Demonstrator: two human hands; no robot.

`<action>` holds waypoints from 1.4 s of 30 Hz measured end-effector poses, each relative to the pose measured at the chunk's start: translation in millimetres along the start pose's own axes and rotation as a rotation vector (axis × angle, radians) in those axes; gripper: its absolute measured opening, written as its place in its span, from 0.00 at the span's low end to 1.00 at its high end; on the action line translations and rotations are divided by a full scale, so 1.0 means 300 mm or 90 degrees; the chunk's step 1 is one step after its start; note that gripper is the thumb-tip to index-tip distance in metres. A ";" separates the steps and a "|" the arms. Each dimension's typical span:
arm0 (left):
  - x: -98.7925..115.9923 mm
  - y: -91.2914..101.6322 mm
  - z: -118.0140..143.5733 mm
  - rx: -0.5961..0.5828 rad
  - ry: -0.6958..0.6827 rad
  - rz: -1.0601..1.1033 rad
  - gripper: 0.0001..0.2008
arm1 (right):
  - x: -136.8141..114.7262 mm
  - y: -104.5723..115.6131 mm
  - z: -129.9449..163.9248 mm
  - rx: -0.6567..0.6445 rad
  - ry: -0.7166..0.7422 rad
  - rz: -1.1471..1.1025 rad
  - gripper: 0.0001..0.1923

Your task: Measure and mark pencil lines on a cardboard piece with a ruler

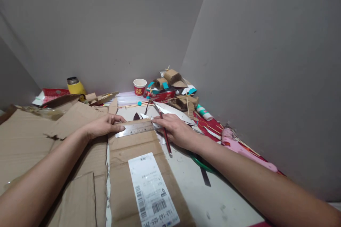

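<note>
Lying across the cardboard strip (119, 184), the metal ruler (133, 129) should be light, stiff, slightly slippery, best held by the ends. At nine o'clock the left hand (107, 126) pinches it; at three, the right hand (174, 128) grips a dark-red pencil (166, 136).

A person's bare left forearm (60, 161) and right forearm (247, 181) angle inward from either side. The left hand (110, 125), fingers bent, points its thumb (118, 128) toward the right hand (173, 128), which sits nearly level across from it, back upward, fingers directed toward the left.
</note>
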State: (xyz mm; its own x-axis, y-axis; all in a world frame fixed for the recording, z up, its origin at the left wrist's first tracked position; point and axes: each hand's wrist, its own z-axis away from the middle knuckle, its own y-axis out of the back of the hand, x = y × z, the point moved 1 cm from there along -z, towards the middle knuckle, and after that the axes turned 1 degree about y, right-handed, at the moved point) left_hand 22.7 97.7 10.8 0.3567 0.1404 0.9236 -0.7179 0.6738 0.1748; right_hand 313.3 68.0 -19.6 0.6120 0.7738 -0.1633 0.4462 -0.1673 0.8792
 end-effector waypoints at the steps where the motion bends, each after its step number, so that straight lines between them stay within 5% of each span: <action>1: -0.001 0.000 0.000 0.000 0.000 0.001 0.20 | 0.001 -0.002 0.001 0.000 0.000 0.003 0.16; 15: -0.005 0.004 0.002 0.055 0.002 0.035 0.19 | 0.002 -0.007 0.000 0.011 0.013 -0.004 0.18; 20: -0.017 0.012 -0.009 0.116 0.017 0.075 0.31 | 0.007 -0.010 -0.002 0.021 0.028 -0.019 0.18; 28: -0.008 0.013 -0.017 0.098 0.057 0.126 0.41 | 0.005 -0.009 -0.005 0.031 0.044 -0.008 0.18; 31: -0.009 0.014 -0.012 0.101 0.045 0.121 0.39 | 0.009 -0.011 -0.005 0.036 0.050 -0.015 0.19; 37: 0.001 0.000 0.007 0.084 0.006 0.065 0.19 | 0.006 -0.010 -0.007 0.031 0.046 0.002 0.19; 42: -0.002 -0.009 0.003 0.064 0.011 0.044 0.19 | 0.004 -0.011 -0.009 0.032 0.043 0.012 0.18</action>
State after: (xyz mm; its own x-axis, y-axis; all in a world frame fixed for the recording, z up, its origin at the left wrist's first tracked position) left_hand 23.8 95.2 10.2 0.3142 0.1974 0.9286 -0.7968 0.5866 0.1448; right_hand 311.0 71.1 -21.5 0.5765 0.8090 -0.1147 0.4680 -0.2119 0.8580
